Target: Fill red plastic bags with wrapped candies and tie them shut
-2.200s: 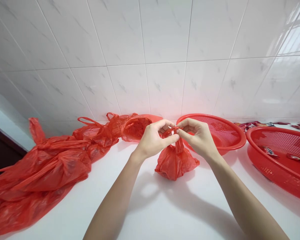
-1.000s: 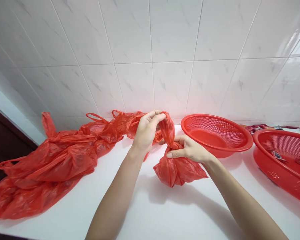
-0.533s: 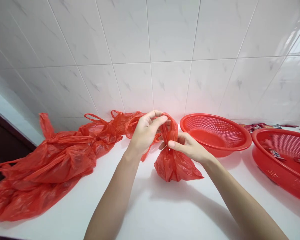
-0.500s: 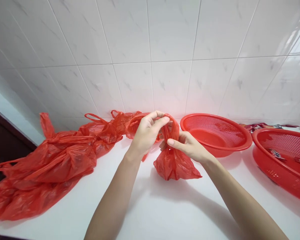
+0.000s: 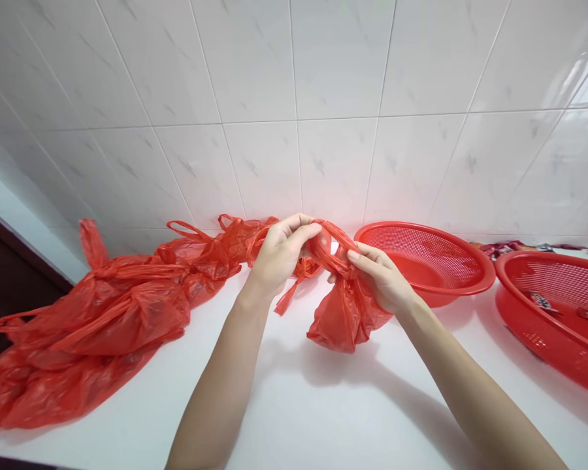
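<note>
A red plastic bag (image 5: 343, 316) with a bulging bottom hangs just above the white table, its top gathered and twisted. My left hand (image 5: 284, 251) pinches the looped upper end between thumb and fingers. At the neck of the bag my right hand (image 5: 377, 274) is closed, thumb on top, with the fingers partly hidden behind the plastic. Between the hands the gathered plastic forms a curved loop. What the bag contains cannot be made out.
Several red plastic bags (image 5: 127, 307) with knotted tops lie in a row along the left. A red colander (image 5: 421, 287) stands behind my right hand. Farther right, a larger red basket (image 5: 543, 326) holds small packets (image 5: 541, 301). A tiled wall (image 5: 338, 150) backs the white table (image 5: 304, 418).
The bag's neck has tilted and twisted, and its bottom has swung round. My right hand has moved slightly up and right, away from my left hand, which has shifted a little left.
</note>
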A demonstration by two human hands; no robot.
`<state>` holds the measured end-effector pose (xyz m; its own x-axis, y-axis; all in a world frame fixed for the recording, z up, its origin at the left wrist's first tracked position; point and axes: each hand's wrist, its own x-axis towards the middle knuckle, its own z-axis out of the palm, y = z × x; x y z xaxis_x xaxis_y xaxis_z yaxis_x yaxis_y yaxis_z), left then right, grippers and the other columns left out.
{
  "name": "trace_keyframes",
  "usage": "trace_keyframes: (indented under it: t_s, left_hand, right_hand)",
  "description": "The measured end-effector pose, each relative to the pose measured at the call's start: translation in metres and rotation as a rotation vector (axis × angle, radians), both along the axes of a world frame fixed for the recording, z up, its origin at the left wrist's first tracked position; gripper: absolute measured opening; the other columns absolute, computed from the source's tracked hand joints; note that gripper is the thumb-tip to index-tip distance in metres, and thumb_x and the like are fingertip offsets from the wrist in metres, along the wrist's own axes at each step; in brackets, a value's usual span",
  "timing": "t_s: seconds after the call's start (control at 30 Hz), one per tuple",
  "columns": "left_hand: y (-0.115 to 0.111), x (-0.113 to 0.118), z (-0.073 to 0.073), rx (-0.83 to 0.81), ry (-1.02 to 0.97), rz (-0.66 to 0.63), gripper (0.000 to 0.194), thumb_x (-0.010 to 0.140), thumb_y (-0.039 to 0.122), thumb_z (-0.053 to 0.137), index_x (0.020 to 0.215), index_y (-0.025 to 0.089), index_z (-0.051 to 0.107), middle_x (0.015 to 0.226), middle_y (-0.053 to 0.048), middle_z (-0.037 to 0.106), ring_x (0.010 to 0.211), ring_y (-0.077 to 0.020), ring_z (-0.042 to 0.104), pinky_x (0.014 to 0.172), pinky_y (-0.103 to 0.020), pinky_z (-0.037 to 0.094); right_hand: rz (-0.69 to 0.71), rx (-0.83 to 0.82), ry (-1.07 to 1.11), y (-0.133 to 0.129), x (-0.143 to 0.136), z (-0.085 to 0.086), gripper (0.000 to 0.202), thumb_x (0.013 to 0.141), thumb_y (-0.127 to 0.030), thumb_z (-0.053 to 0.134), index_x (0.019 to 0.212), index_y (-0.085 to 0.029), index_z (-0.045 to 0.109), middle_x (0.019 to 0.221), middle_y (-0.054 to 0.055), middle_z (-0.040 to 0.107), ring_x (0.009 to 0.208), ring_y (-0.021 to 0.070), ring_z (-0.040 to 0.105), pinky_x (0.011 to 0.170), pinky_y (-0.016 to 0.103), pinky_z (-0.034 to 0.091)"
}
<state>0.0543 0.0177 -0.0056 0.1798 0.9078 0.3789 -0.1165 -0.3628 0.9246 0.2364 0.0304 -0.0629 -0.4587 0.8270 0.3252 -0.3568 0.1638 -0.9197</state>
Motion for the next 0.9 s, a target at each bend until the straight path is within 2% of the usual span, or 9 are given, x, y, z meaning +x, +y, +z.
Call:
trace_keyframes:
  t_s: [0.13,0.2,0.3,0.4,0.6,0.77,0.9]
  left_hand:
    - [-0.001,0.002,-0.001,-0.041,-0.031,-0.055,0.017,0.079,0.029,0.069,0.068,0.017,0.061,0.066,0.000,0.062,0.060,-0.0121,0.059,0.061,-0.024,0.051]
    - [-0.001,0.005,-0.001,-0.046,-0.047,-0.061,0.015,0.078,0.028,0.069,0.070,0.017,0.061,0.067,0.001,0.063,0.060,-0.0124,0.060,0.062,-0.025,0.051]
    - [-0.002,0.007,-0.001,-0.046,-0.053,-0.055,0.014,0.077,0.027,0.069,0.070,0.017,0.062,0.067,0.001,0.063,0.062,-0.0120,0.060,0.064,-0.025,0.050]
    - [-0.003,0.006,-0.001,-0.042,-0.052,-0.051,0.013,0.078,0.027,0.067,0.071,0.017,0.062,0.068,0.001,0.063,0.062,-0.0117,0.059,0.063,-0.025,0.049]
    - [-0.009,0.008,0.001,0.012,-0.023,-0.018,0.012,0.081,0.024,0.065,0.071,0.018,0.061,0.068,0.001,0.063,0.063,-0.0116,0.059,0.063,-0.024,0.048]
    - [-0.022,0.013,0.002,0.148,0.015,0.060,0.012,0.083,0.019,0.063,0.071,0.019,0.061,0.067,0.001,0.062,0.062,-0.0118,0.058,0.061,-0.023,0.048]
    - [-0.027,0.013,0.002,0.227,0.064,0.111,0.010,0.082,0.018,0.065,0.073,0.020,0.061,0.068,0.002,0.063,0.062,-0.0126,0.058,0.060,-0.024,0.048]
  right_hand:
    - [0.087,0.048,-0.091,0.003,0.005,-0.004,0.034,0.083,-0.050,0.074,0.087,-0.017,0.069,0.069,0.002,0.067,0.061,0.0147,0.060,0.061,0.027,0.050]
    - [0.128,0.097,-0.148,0.004,0.007,-0.007,0.033,0.076,-0.046,0.081,0.086,-0.016,0.071,0.073,0.003,0.068,0.064,0.0150,0.060,0.063,0.028,0.050]
    - [0.151,0.118,-0.224,0.003,0.006,-0.009,0.024,0.071,-0.033,0.086,0.074,-0.016,0.070,0.071,0.001,0.067,0.066,0.0147,0.059,0.066,0.029,0.050]
    - [0.135,0.105,-0.257,0.001,0.003,-0.006,0.019,0.074,-0.028,0.083,0.070,-0.016,0.068,0.067,0.000,0.066,0.064,0.0143,0.060,0.065,0.029,0.050]
    - [0.083,0.083,-0.294,-0.004,-0.005,-0.001,0.013,0.076,-0.020,0.077,0.076,-0.017,0.064,0.065,-0.001,0.067,0.063,0.0141,0.062,0.066,0.028,0.052]
    - [0.079,0.139,-0.352,-0.004,-0.007,-0.008,0.011,0.078,-0.016,0.072,0.082,-0.018,0.062,0.072,0.000,0.069,0.069,0.0173,0.067,0.067,0.031,0.054]
    - [0.097,0.152,-0.405,-0.002,-0.009,-0.013,0.011,0.082,-0.016,0.069,0.081,-0.020,0.058,0.066,-0.003,0.065,0.066,0.0158,0.065,0.065,0.030,0.053]
